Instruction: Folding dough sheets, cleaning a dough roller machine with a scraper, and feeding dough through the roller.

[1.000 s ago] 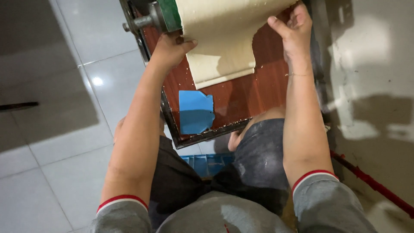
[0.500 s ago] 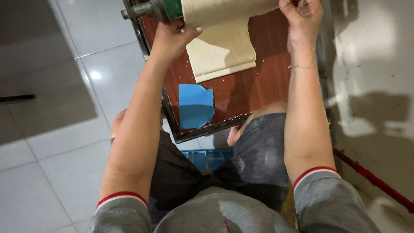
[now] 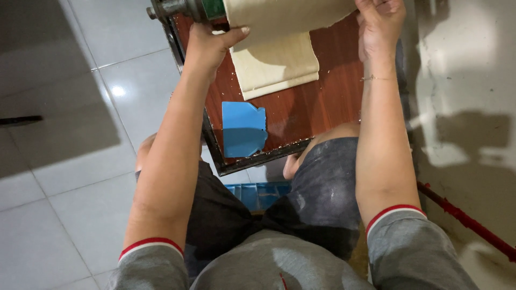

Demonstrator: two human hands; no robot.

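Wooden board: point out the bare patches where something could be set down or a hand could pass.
The board is bare right of the blue scraper, between the dough sheet's lower edge and the near frame, across to the right forearm. A thin strip runs left of the scraper. The top is crowded: the left hand and right hand hold dough at the roller.
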